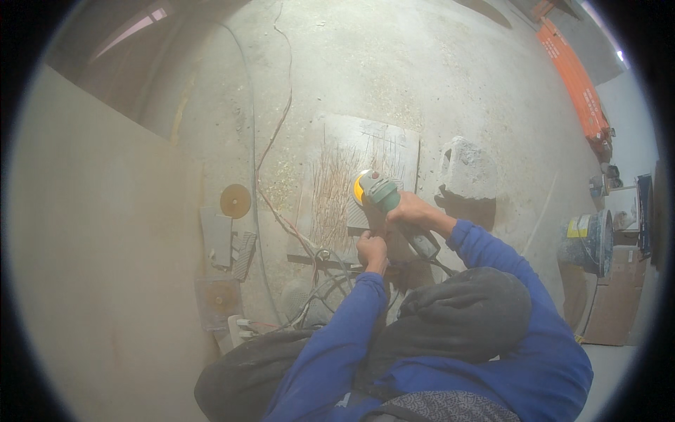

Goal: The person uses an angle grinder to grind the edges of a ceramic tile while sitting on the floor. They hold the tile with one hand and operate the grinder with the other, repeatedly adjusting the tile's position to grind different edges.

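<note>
My right hand (413, 209) is wrapped round the body of a green and dark angle grinder (383, 193). The grinder has a yellow disc or guard at its head. Just below it, my left hand (373, 252) is closed at the near edge of a grey ribbed tile piece (358, 216), its fingertips partly hidden. The grinder's head is over the tile; I cannot make out where the disc touches it. Under both lies a pale board (385, 135) scored with many dark cut lines.
Left of the board are a round brownish disc (235, 201), several grey tile offcuts (220, 235) and a power strip (238, 329). Cables (254, 141) cross the floor. A rough concrete block (470, 169) and a bucket (589, 243) stand on the right. Dust hazes the view.
</note>
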Demonstrator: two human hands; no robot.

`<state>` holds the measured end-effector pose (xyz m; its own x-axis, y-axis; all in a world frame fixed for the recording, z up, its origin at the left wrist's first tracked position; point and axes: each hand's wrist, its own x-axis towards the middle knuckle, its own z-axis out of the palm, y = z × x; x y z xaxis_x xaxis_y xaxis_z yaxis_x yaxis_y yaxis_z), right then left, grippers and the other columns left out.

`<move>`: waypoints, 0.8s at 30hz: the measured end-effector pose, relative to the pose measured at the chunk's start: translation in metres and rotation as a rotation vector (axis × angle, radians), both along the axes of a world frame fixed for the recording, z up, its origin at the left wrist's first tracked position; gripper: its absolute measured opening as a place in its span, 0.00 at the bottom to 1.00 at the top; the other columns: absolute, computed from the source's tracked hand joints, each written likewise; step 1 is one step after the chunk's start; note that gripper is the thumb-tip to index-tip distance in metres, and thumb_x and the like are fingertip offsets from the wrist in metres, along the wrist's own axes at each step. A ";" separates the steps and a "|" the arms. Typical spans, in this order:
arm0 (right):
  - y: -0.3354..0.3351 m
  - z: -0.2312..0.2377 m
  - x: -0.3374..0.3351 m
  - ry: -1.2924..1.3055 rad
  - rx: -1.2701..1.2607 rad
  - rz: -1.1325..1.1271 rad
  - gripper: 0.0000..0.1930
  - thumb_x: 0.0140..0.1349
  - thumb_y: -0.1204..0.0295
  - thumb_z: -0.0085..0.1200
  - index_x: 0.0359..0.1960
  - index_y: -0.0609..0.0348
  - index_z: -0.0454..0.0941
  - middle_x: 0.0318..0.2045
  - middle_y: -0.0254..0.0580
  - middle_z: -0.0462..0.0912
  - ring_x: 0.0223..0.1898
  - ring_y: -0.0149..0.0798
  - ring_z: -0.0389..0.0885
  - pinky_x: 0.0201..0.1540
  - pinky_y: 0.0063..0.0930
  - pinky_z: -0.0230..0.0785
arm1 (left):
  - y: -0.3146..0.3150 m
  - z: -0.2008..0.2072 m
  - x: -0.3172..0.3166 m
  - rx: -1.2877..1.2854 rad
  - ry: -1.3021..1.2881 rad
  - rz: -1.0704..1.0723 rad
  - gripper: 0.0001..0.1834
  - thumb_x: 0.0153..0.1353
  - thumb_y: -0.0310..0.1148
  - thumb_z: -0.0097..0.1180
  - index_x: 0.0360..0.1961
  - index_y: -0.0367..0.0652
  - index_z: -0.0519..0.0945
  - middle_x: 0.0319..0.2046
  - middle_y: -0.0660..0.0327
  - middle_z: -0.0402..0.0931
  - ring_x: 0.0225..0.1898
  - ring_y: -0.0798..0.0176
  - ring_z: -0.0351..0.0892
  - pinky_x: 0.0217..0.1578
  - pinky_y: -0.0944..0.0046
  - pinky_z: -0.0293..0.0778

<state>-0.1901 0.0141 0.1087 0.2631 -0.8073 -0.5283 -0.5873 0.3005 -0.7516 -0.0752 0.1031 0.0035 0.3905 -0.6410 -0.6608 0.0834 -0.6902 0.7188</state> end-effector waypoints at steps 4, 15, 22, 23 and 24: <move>0.000 0.000 0.001 -0.026 0.019 -0.013 0.25 0.42 0.69 0.64 0.44 0.68 0.80 0.36 0.48 0.84 0.37 0.41 0.82 0.42 0.34 0.74 | -0.001 0.006 0.001 0.003 -0.032 -0.019 0.10 0.58 0.30 0.60 0.40 0.43 0.88 0.35 0.57 0.88 0.39 0.56 0.87 0.41 0.57 0.75; 0.004 0.010 0.001 -0.011 0.006 0.004 0.23 0.43 0.69 0.63 0.43 0.68 0.81 0.36 0.49 0.85 0.36 0.41 0.83 0.42 0.34 0.74 | 0.000 0.003 0.000 0.018 -0.035 0.011 0.12 0.58 0.36 0.65 0.40 0.43 0.88 0.36 0.55 0.88 0.40 0.53 0.87 0.42 0.55 0.76; 0.004 0.009 -0.005 0.032 0.061 0.006 0.22 0.43 0.68 0.64 0.40 0.69 0.81 0.34 0.47 0.84 0.35 0.39 0.81 0.40 0.33 0.73 | 0.000 0.001 -0.001 0.043 -0.066 -0.002 0.12 0.58 0.40 0.66 0.39 0.45 0.88 0.36 0.55 0.88 0.41 0.49 0.87 0.42 0.53 0.76; 0.004 0.009 -0.005 0.026 0.072 0.003 0.22 0.43 0.67 0.64 0.40 0.69 0.81 0.33 0.46 0.84 0.34 0.39 0.80 0.40 0.33 0.73 | 0.000 0.000 -0.001 0.035 -0.064 0.004 0.13 0.58 0.41 0.66 0.39 0.45 0.88 0.36 0.55 0.88 0.41 0.49 0.87 0.42 0.53 0.76; 0.004 0.010 -0.005 0.012 0.079 0.006 0.22 0.43 0.67 0.64 0.40 0.68 0.81 0.33 0.46 0.84 0.34 0.38 0.80 0.40 0.33 0.73 | 0.000 -0.002 -0.001 0.026 -0.062 0.009 0.14 0.58 0.42 0.67 0.39 0.45 0.88 0.36 0.55 0.88 0.41 0.50 0.87 0.42 0.53 0.75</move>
<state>-0.1954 0.0179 0.1188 0.2609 -0.7613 -0.5936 -0.5982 0.3551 -0.7184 -0.0763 0.1029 0.0016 0.4368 -0.6203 -0.6515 0.0454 -0.7082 0.7046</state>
